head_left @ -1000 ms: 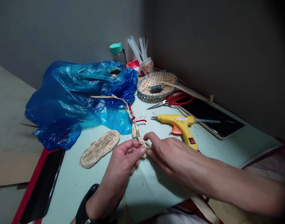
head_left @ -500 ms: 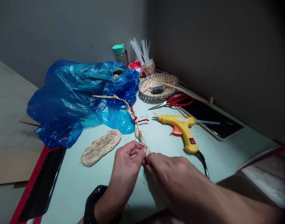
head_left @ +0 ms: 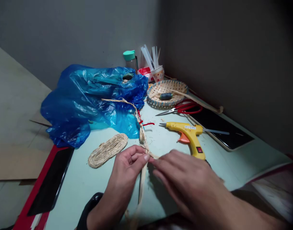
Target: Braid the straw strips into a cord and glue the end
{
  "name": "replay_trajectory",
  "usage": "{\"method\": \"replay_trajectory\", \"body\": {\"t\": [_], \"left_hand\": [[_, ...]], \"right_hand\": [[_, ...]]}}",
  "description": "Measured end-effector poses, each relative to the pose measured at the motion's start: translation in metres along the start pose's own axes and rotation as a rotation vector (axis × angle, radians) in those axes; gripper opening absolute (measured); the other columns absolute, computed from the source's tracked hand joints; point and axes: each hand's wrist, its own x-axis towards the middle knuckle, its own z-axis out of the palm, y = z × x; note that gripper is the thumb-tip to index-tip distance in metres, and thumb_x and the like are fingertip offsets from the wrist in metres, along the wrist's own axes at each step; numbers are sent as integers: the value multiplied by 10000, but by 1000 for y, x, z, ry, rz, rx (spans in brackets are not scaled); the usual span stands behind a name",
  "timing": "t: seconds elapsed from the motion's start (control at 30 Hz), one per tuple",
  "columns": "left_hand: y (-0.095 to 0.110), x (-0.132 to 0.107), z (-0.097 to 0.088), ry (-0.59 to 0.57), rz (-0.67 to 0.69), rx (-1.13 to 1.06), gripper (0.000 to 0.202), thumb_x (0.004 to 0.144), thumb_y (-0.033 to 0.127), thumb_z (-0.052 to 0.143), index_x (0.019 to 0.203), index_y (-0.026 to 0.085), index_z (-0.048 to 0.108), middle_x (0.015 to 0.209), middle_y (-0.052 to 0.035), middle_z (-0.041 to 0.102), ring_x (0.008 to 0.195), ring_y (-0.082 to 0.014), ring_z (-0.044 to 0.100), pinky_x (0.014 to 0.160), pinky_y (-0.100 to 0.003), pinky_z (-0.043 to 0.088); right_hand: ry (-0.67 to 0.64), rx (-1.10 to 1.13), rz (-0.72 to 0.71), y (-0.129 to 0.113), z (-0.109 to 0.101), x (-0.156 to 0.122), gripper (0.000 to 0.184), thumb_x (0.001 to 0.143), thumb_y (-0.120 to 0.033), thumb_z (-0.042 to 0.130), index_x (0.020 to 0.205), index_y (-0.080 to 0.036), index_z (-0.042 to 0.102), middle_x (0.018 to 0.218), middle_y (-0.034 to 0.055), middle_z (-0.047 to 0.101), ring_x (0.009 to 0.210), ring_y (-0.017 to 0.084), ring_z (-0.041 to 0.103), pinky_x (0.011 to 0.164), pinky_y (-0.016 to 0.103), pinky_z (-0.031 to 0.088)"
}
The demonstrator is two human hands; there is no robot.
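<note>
A braided straw cord runs from the blue plastic bag down to my hands, with a red thread tied round it partway along. My left hand pinches the cord's near end between thumb and fingers. My right hand meets it from the right, fingertips closed on loose straw strands that hang down toward me. A flat oval mat of coiled straw braid lies on the table just left of my left hand.
A yellow glue gun lies right of the cord, red-handled scissors behind it. A woven basket, a cup of glue sticks and a green-capped bottle stand at the back. A dark tablet lies right, a dark red-edged device left.
The view has shifted so things sit further right. My right hand has slid toward me along the strands, and a longer length of loose straw now hangs below my left hand.
</note>
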Motion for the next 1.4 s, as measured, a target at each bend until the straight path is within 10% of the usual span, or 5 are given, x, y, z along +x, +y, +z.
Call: {"method": "replay_trajectory", "body": {"t": [0.17,0.33,0.93,1.17,1.4], "left_hand": [[-4,-10,-1,55,66,23,126,821,286,639,847,178,578,663,24,638,653,-112,555,624,-204,406],[-9,-14,-2,73,71,-25,109,848,269,606,904,182,573,608,57,551,509,-63,425,484,-169,308],[-16,-10,-4,-11,100,-70,281,897,267,515,1139,205,385,679,38,615,431,-36,248,408,-184,162],[-15,-10,-6,6,62,-9,255,869,228,528,1077,183,388,631,34,613,495,-64,413,470,-180,291],[-15,-16,3,119,83,143,240,865,241,508,1065,235,376,649,63,593,536,-105,473,553,-230,408]], "right_hand": [[-145,463,297,17,-7,18,291,949,-372,467,1165,-192,541,1068,75,635,992,206,576,845,337,449],[-273,821,286,14,7,31,253,971,-344,421,1065,-177,586,969,41,643,917,174,576,823,291,437],[-234,727,340,20,11,33,310,943,-297,457,740,-168,653,688,-17,630,636,105,496,629,231,352],[-285,494,298,15,6,32,250,968,-272,411,802,-174,570,757,-11,617,680,112,527,662,248,357],[-328,709,352,20,11,33,238,974,-334,429,824,-188,544,772,-32,617,712,105,523,658,237,362]]}}
